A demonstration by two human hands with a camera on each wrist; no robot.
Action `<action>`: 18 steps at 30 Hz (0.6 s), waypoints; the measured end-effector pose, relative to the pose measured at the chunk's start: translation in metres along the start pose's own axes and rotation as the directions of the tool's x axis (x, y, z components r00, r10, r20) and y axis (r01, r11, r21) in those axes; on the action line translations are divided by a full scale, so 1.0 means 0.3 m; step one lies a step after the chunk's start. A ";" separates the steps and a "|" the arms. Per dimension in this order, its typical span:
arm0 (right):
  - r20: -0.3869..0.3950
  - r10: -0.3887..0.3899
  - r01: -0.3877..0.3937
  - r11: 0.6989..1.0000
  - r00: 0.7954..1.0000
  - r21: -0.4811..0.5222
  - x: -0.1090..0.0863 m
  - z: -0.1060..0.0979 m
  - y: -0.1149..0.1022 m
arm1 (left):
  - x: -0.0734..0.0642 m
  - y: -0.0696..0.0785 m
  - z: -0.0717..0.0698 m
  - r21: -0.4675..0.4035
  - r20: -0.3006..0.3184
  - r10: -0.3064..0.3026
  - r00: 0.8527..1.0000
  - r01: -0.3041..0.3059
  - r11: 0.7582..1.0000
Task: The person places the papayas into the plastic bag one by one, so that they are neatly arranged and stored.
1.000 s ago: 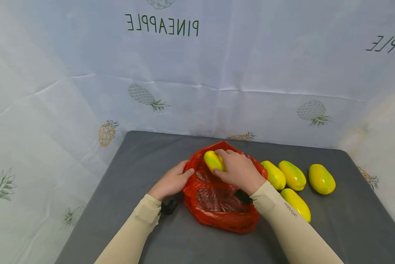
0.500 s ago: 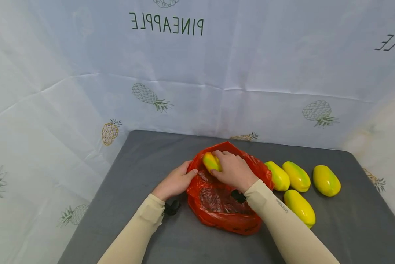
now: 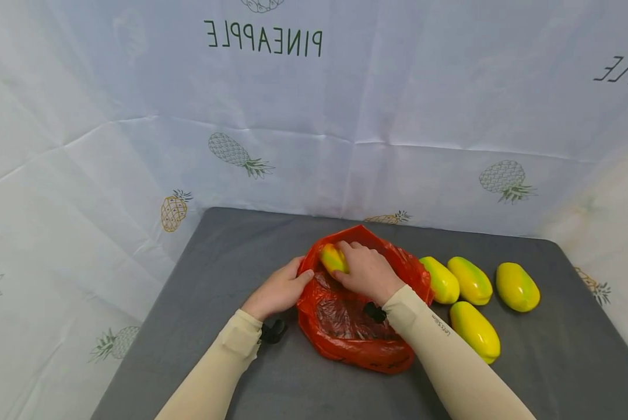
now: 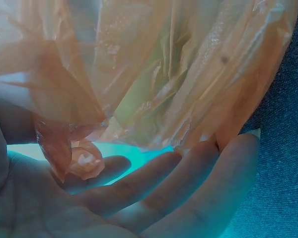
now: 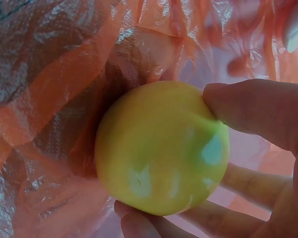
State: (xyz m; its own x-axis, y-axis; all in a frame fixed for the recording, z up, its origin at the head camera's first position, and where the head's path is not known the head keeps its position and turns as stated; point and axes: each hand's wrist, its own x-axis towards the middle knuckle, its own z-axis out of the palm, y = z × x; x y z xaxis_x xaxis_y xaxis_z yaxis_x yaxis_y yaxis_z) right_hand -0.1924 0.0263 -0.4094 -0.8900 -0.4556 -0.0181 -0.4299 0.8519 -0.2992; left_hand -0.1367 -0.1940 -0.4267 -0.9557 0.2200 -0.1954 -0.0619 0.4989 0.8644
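A red plastic bag (image 3: 353, 354) lies with its mouth spread wide in the middle of the table. At its left rim, my left hand (image 3: 277, 290) pinches the plastic, thumb over the edge and fingers outside. In the left wrist view those fingers (image 4: 188, 178) run along the thin, crinkled film. My right hand (image 3: 368, 271) reaches inside the mouth and grips a yellow-green oblong fruit (image 3: 333, 258) near the far left wall. The right wrist view shows the fruit (image 5: 161, 148) end-on, thumb on one side and fingers beneath, with bag plastic around it.
Several similar fruits lie to the right of the bag: one (image 3: 442, 280) against its rim, another (image 3: 470, 281) beside it, one (image 3: 518, 287) farther right and one (image 3: 475, 332) nearer. The dark grey table (image 3: 240, 245) ends at a pineapple-print curtain (image 3: 424, 105).
My right hand has lowered the fruit deeper into the bag, slightly toward its left wall. The left hand keeps its hold on the rim. The whole head view has shifted slightly.
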 end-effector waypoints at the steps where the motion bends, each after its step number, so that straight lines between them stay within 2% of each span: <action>1: 0.002 0.002 -0.002 1.000 1.000 -0.001 -0.001 0.002 0.001 | 0.001 0.000 0.002 0.003 0.002 0.001 1.000 -0.001 1.000; 12: 0.049 0.038 -0.037 0.999 0.998 -0.009 -0.016 -0.012 0.001 | 0.002 0.003 0.016 0.014 0.006 0.007 1.000 -0.008 1.000; 18: 0.032 0.017 -0.016 0.999 0.999 -0.047 -0.065 -0.065 -0.018 | -0.004 0.000 0.009 0.012 0.000 -0.017 1.000 0.017 1.000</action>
State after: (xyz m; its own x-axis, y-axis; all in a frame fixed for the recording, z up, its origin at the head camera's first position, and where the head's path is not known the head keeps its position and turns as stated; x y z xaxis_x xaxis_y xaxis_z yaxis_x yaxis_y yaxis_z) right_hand -0.1758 0.0357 -0.3889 -0.8921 -0.4487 -0.0534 -0.4225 0.8702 -0.2536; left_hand -0.1349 -0.1921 -0.4278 -0.9545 0.2114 -0.2101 -0.0746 0.5129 0.8552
